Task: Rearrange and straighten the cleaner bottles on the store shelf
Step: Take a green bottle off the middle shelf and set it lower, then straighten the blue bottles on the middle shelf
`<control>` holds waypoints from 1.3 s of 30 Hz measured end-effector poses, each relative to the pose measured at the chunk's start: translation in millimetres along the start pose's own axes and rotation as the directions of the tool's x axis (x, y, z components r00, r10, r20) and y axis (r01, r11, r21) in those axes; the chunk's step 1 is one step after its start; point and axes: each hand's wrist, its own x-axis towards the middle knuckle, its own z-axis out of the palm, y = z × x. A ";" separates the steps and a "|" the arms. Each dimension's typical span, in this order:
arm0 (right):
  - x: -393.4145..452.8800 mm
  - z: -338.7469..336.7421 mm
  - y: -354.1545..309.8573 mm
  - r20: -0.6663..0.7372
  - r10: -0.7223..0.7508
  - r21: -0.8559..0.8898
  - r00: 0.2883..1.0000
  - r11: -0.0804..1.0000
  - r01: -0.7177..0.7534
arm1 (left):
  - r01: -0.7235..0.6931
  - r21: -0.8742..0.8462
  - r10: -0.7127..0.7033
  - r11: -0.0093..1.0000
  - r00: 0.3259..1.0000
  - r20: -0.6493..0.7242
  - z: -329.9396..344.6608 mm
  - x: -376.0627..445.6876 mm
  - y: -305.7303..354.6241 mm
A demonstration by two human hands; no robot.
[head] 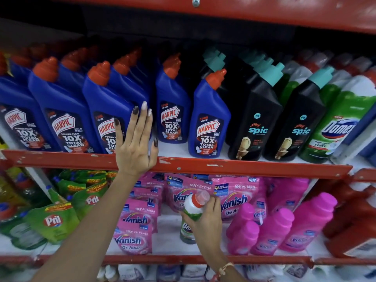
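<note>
Blue Harpic bottles with red caps fill the left of the upper shelf. My left hand (136, 143) lies flat, fingers apart, against the right side of the third front Harpic bottle (105, 110). A lone Harpic bottle (208, 119) stands further right, by two black Spic bottles (256, 119) and green Domex bottles (333, 127). Lower down, my right hand (205, 218) grips a small green-and-white Domex bottle (194, 206) with a red cap, held in front of the lower shelf.
The red shelf edge (244, 166) runs below the bottles. On the lower shelf sit green Pril pouches (55, 220), pink Vanish pouches (135, 231) and pink Vanish bottles (280, 226). A gap (175, 147) lies between my left hand and the lone Harpic bottle.
</note>
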 end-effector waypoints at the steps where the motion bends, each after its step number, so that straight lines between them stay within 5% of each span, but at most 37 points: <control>1: -0.4 -3.4 -2.5 0.010 0.014 0.015 1.000 1.000 -0.014 | 0.003 -0.005 -0.003 1.000 1.000 0.000 -0.6 -0.4 0.8; 4: 2.4 -24.1 -26.9 -0.086 0.022 0.145 0.996 0.989 -0.010 | 0.001 -0.008 -0.001 1.000 1.000 0.001 -1.7 0.4 1.3; 7: 21.3 -55.0 -63.3 -0.335 -0.071 0.318 0.940 0.930 0.184 | 0.006 -0.002 -0.006 1.000 1.000 0.010 -2.2 0.1 1.1; 11: 76.8 -93.4 -113.1 -0.487 -0.214 0.264 0.847 0.888 0.376 | -0.003 -0.012 0.003 1.000 1.000 0.004 -2.9 0.2 1.2; 23: 149.2 -105.2 -158.7 -0.541 -0.211 -0.043 0.814 0.974 0.223 | 0.002 -0.035 -0.002 0.999 1.000 0.000 -2.7 0.1 0.5; 39: 135.4 -64.7 -207.4 -0.518 -0.360 -0.020 0.776 0.912 0.409 | 0.066 -0.089 -0.069 0.994 0.997 -0.027 -5.2 1.7 1.6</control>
